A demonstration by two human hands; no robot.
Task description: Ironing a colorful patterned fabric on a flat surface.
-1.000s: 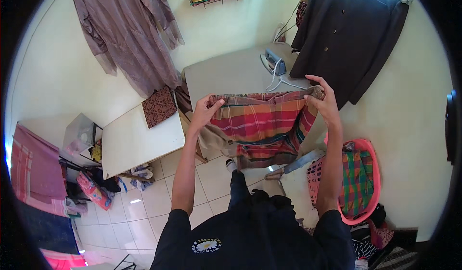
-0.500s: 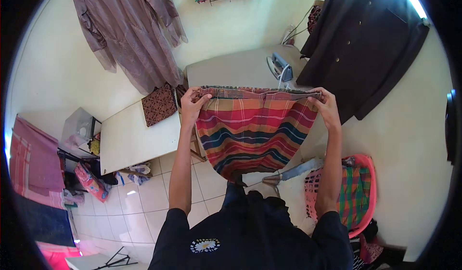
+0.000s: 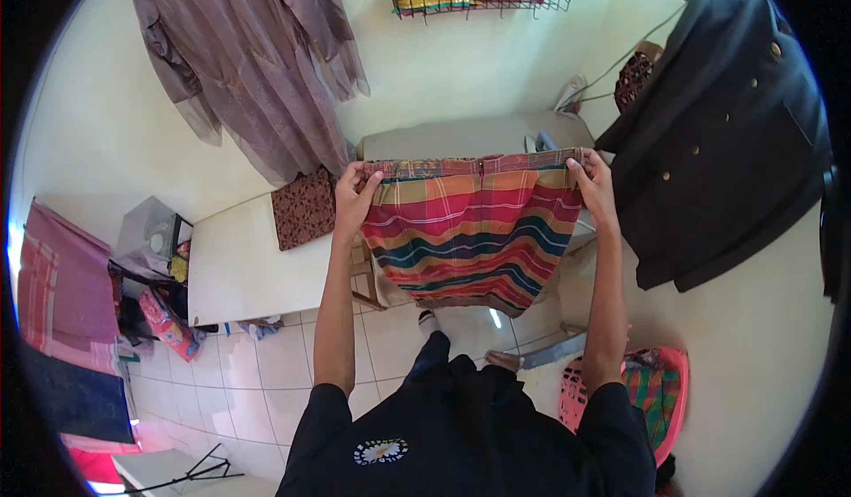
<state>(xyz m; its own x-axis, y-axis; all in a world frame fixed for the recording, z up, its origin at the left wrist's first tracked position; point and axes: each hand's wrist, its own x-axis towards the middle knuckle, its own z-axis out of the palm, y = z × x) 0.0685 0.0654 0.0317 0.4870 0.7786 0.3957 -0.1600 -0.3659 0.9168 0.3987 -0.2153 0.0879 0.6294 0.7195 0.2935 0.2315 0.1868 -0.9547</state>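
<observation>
I held up a red, orange and green plaid cloth garment (image 3: 479, 231), spread by its band.
The left hand (image 3: 355, 195) and right hand (image 3: 596, 191) each pinched a top corner, hiding the near edge of the beige cloth-covered table (image 3: 425, 140); the next move, I judged, called for even tension.

A plaid garment (image 3: 470, 231) of matt woven cloth. Far left, a dress (image 3: 253, 71) in faintly shiny fabric with sheer cuffs (image 3: 202, 123); far right, a matt cloth jacket (image 3: 722, 195) with shiny, metallic-looking buttons (image 3: 696, 150). Far, a metal wire rack (image 3: 551, 2); near right, a smooth plastic basket (image 3: 683, 391); near left, glossy floor tiles (image 3: 282, 357).
</observation>
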